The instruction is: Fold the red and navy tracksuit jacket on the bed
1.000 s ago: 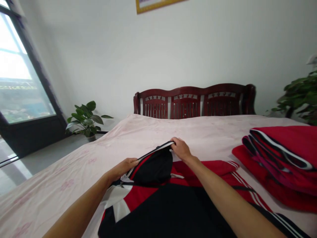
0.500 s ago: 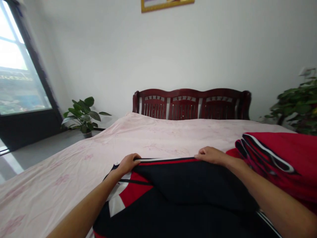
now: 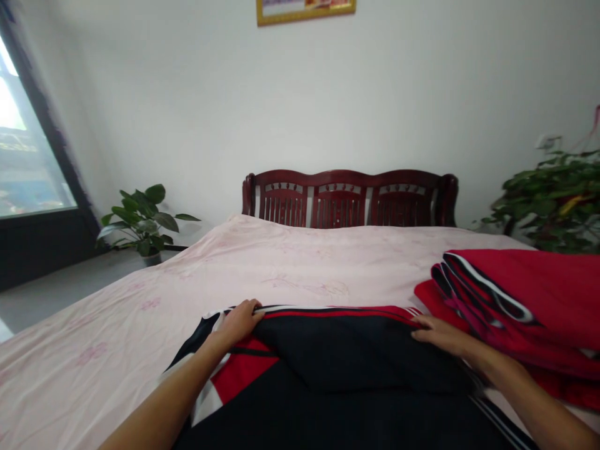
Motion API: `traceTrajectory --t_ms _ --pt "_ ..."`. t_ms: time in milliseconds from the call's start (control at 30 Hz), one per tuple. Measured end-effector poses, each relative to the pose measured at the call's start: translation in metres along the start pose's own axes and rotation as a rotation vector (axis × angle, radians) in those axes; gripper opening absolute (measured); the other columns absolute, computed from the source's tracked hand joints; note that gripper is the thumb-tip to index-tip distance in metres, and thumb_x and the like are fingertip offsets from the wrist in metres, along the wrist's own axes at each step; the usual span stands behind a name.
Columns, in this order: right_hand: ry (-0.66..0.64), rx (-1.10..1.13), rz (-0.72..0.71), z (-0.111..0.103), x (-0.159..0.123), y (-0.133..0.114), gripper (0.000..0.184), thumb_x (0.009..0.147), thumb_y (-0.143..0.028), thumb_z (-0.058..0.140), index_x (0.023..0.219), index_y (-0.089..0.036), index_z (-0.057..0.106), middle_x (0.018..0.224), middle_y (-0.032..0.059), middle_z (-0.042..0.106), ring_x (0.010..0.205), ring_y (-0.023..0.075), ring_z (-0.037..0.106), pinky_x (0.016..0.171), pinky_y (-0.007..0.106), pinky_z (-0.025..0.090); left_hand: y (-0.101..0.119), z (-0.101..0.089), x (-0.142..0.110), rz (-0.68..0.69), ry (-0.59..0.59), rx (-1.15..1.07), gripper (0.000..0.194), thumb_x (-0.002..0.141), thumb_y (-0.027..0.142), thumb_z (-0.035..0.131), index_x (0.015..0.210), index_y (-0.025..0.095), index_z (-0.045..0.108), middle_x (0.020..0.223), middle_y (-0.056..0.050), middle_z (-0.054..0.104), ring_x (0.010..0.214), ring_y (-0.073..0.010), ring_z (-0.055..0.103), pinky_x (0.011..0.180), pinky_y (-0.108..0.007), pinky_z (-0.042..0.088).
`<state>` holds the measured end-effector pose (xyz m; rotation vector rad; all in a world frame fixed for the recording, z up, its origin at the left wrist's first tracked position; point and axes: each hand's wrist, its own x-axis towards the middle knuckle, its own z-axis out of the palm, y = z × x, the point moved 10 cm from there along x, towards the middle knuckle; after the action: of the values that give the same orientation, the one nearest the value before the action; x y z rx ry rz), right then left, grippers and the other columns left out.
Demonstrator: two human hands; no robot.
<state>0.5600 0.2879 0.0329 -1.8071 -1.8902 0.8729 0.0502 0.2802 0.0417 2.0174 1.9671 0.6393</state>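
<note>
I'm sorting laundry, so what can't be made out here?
Head view:
Black-and-red garment: lower part cut off by the bottom edge.
Folded red clothes: right end cut off by the right edge; upper layers hide those beneath.
Framed picture: mostly cut off by the top edge.

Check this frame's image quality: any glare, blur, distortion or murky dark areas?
Head view: daylight blows out the window at far left; head view: the wide lens makes that window lean sharply; head view: the left hand and right hand show no marked blur; head view: the black-and-red garment loses fold detail in its black panels.
</note>
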Motion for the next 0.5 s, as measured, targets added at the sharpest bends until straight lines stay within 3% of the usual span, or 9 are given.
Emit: traceTrajectory --t_ms 100,200,267,400,500 --pt "0.033 0.029 0.02 -0.004 -0.005 0.021 0.055 0.057 -0.047 0.066 0.103 -0.018 0.075 0.114 0.0131 0.074 0.108 0.033 0.067 0.093 0.038 0.054 0.008 0.005 0.004 0.001 -0.012 -0.104 0.031 0.084 0.031 0.058 0.109 0.019 0.069 0.112 -0.011 0.071 0.107 -0.0251 0.062 0.098 -0.035 0.042" --pt "0.004 0.059 -0.009 0.002 -0.009 0.033 0.049 0.063 -0.052 0.063 0.098 -0.019 0.074 0.104 0.0115 0.077 0.1 0.0327 0.07 0.088 0.038 0.056 0.013 0.003 0.005 -0.012 -0.03 -0.221 0.02 0.08 0.035 0.058 0.084 0.019 0.07 0.086 -0.007 0.071 0.087 -0.0231 0.064 0.086 -0.033 0.044" --pt "0.066 0.012 -0.028 -0.003 -0.01 0.034 0.047 0.066 -0.054 0.06 0.096 -0.021 0.073 0.102 0.0104 0.077 0.099 0.0329 0.07 0.09 0.04 0.054 0.011 -0.001 0.003 -0.035 -0.043 -0.319 0.027 0.079 0.045 0.057 0.072 0.02 0.064 0.069 -0.002 0.064 0.071 -0.0195 0.06 0.072 -0.03 0.044" --pt "0.256 -0.121 -0.107 -0.03 -0.007 0.008 0.047 0.07 -0.058 0.055 0.093 -0.02 0.071 0.108 0.0123 0.075 0.107 0.0347 0.067 0.097 0.041 0.049 -0.005 -0.012 -0.009 -0.108 -0.076 -0.533 0.043 0.075 0.064 0.049 0.066 0.022 0.05 0.057 0.004 0.049 0.055 -0.0132 0.048 0.056 -0.026 0.039" --pt "0.317 -0.202 -0.156 -0.049 0.01 -0.027 0.049 0.075 -0.06 0.051 0.095 -0.019 0.07 0.105 0.0126 0.075 0.103 0.0332 0.068 0.094 0.04 0.05 -0.024 -0.015 -0.02 -0.182 -0.084 -0.621 0.044 0.071 0.067 0.049 0.066 0.022 0.047 0.058 0.005 0.049 0.053 -0.0123 0.047 0.054 -0.025 0.04"
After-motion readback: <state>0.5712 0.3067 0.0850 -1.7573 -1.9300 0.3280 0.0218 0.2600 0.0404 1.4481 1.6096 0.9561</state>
